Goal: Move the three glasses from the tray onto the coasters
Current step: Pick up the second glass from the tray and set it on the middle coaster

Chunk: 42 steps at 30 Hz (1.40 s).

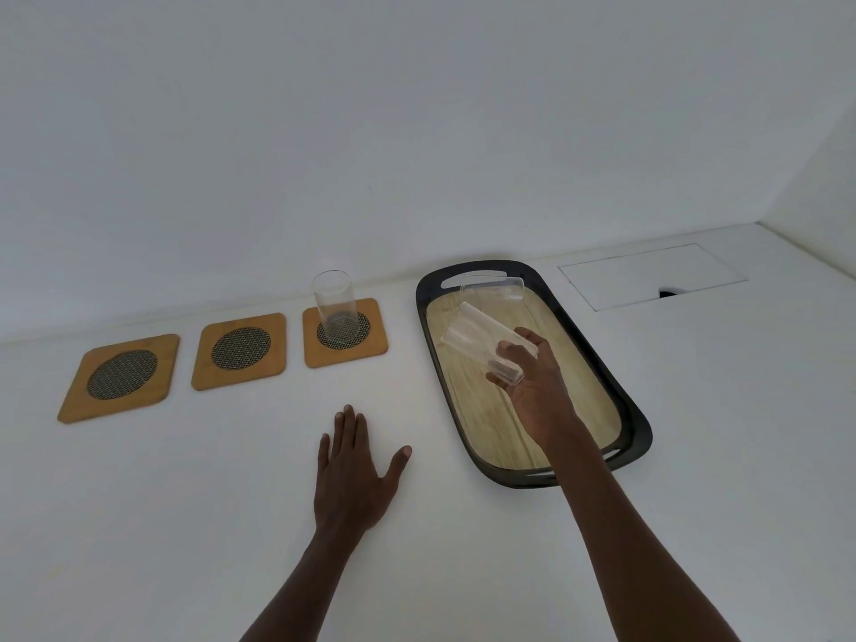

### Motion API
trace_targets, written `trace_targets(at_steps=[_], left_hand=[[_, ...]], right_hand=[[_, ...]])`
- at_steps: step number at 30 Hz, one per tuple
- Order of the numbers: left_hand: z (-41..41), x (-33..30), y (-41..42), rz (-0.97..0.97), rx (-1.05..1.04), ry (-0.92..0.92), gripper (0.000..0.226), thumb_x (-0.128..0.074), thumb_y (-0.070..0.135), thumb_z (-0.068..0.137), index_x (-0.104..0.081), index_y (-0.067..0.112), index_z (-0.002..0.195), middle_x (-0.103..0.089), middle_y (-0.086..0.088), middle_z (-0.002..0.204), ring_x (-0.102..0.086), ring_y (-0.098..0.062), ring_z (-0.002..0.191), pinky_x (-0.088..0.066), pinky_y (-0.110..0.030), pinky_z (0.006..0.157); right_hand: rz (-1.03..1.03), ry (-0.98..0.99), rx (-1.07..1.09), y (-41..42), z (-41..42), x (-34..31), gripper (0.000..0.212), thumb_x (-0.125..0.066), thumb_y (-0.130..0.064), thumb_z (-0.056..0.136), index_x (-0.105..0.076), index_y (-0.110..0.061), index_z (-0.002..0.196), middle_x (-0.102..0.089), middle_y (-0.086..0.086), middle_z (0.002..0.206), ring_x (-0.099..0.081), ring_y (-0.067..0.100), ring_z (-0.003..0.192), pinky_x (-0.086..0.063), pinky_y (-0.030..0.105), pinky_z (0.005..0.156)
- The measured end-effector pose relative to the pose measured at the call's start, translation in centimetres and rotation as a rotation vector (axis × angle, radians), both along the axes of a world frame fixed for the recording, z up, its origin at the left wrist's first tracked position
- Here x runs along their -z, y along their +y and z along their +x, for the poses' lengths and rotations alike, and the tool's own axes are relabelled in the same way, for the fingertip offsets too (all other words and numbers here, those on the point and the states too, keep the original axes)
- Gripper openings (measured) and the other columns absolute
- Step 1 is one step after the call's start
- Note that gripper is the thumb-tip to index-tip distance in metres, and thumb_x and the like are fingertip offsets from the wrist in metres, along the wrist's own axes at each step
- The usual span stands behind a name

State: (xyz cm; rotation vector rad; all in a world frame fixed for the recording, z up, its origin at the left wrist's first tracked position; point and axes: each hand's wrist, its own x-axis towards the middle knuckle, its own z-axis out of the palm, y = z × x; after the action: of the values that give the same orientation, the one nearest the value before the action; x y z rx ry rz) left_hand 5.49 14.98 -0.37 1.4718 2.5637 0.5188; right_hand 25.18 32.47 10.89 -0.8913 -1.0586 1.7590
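Three coasters sit in a row along the back edge of the counter [185,502], w/ one glass already done: the standing glass [331,304] is upright on the right coaster [344,332], over its dark mesh circle. Middle coaster [239,350] and left coaster [121,378] are bare, both wood squares w/ the same mesh disc.

From my end the right hand [532,386] is over the tray [634,410], fingers wrapped around the base end of the tilted glass [481,347]. That glass is tipped hard, mouth pointing up-left toward the tray's far end, clear of the tray floor as far as I can tell. Grip is closed on it, thumb on the near side.

Third one, the far glass [493,287], looks to be lying on its side at the tray's back end right by the handle cutout. It's see-thru against pale wood so the outline is faint; can't say exactly how it rests.

Left hand [354,474] is flat on the counter, palm down, fingers together and thumb spread out wide, holding nothing. It's near the front-middle of the counter, btwn the coaster row and the tray, touching neither.

Tray is a dark oval rim w/ a light wood floor, right of the coasters. Behind it toward the back right corner of the counter is a rectangular flush panel [648,275] w/ a small dark notch.
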Motion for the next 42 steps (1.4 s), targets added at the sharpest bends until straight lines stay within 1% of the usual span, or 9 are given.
trace_targets(at_steps=[4,8,13,18,21,27,33,38,42], left_hand=[[0.0,-0.1,0.0,-0.002,0.0,-0.009,0.106,-0.014,0.085,0.082,-0.017,0.01,0.156,-0.007,-0.007,0.167,0.001,-0.017,0.154,-0.007,-0.041,0.125],[0.1,-0.3,-0.1,-0.005,0.001,-0.012,0.104,-0.017,0.084,0.084,-0.016,0.009,0.156,-0.007,-0.007,0.167,0.001,-0.018,0.154,-0.007,-0.042,0.125],[0.2,-0.5,-0.2,-0.007,0.001,-0.019,0.106,-0.013,0.085,0.082,-0.014,0.01,0.157,-0.005,-0.006,0.167,0.003,-0.017,0.154,-0.006,-0.041,0.126],[0.1,-0.5,-0.1,-0.009,0.0,-0.025,0.104,-0.017,0.084,0.083,-0.014,0.011,0.157,-0.005,-0.006,0.167,0.002,-0.018,0.154,-0.006,-0.041,0.125],[0.2,-0.5,-0.2,-0.005,0.002,-0.027,0.103,-0.02,0.083,0.084,-0.015,0.011,0.157,-0.006,-0.006,0.167,0.001,-0.018,0.154,-0.007,-0.041,0.125],[0.1,-0.5,-0.1,-0.011,0.003,-0.03,0.104,-0.017,0.084,0.083,-0.015,0.012,0.157,-0.006,-0.005,0.167,0.001,-0.018,0.154,-0.007,-0.041,0.125],[0.0,-0.4,-0.2,-0.008,0.009,-0.041,0.101,-0.02,0.083,0.085,-0.016,0.011,0.157,-0.004,-0.004,0.167,0.002,-0.018,0.154,-0.005,-0.042,0.126],[0.2,-1.0,-0.7,-0.003,0.01,-0.049,0.098,-0.021,0.078,0.088,-0.013,0.009,0.157,-0.002,-0.006,0.167,0.005,-0.019,0.154,0.004,-0.041,0.125],[-0.8,-1.5,-2.2,0.011,-0.044,-0.092,0.094,-0.022,0.074,0.09,-0.012,0.007,0.156,-0.002,-0.007,0.167,0.005,-0.019,0.154,0.002,-0.042,0.126]], right_hand=[[-0.017,0.031,-0.026,-0.4,-0.5,-0.1,0.067,-0.076,-0.018,0.075,-0.046,-0.008,0.134,-0.051,0.016,0.131,-0.057,0.037,0.119,-0.055,0.032,0.082],[-0.041,0.09,-0.064,-0.7,-1.1,-0.1,0.059,-0.075,-0.012,0.081,-0.049,-0.001,0.134,-0.054,0.016,0.126,-0.055,0.038,0.124,-0.053,0.037,0.097],[-0.082,0.159,-0.012,-0.9,-1.8,-0.3,0.063,-0.076,-0.005,0.081,-0.048,-0.01,0.136,-0.058,0.014,0.127,-0.062,0.032,0.116,-0.056,0.029,0.087],[-0.091,0.138,-0.046,-0.8,-1.9,-0.1,0.059,-0.075,-0.011,0.085,-0.049,-0.02,0.138,-0.059,0.014,0.13,-0.062,0.037,0.119,-0.056,0.039,0.091],[-0.145,0.173,-0.03,-0.9,-1.9,-0.2,0.063,-0.076,-0.01,0.085,-0.046,-0.014,0.14,-0.058,0.017,0.133,-0.065,0.038,0.116,-0.059,0.042,0.088],[-0.176,0.201,-0.031,-1.3,-1.9,-0.4,0.061,-0.074,-0.007,0.088,-0.044,-0.006,0.14,-0.056,0.02,0.135,-0.066,0.04,0.115,-0.058,0.046,0.091],[-0.145,0.207,-0.025,-1.6,-2.1,-0.9,0.06,-0.074,-0.003,0.087,-0.048,-0.013,0.139,-0.058,0.018,0.133,-0.064,0.041,0.118,-0.059,0.044,0.091],[-0.098,0.19,-0.069,-2.0,-2.8,-1.2,0.062,-0.075,-0.006,0.087,-0.047,-0.014,0.142,-0.065,0.013,0.125,-0.065,0.038,0.117,-0.058,0.043,0.093],[-0.049,0.155,-0.089,-2.4,-3.9,-1.7,0.065,-0.076,-0.01,0.086,-0.045,-0.017,0.143,-0.065,0.014,0.128,-0.066,0.036,0.117,-0.058,0.042,0.09]])
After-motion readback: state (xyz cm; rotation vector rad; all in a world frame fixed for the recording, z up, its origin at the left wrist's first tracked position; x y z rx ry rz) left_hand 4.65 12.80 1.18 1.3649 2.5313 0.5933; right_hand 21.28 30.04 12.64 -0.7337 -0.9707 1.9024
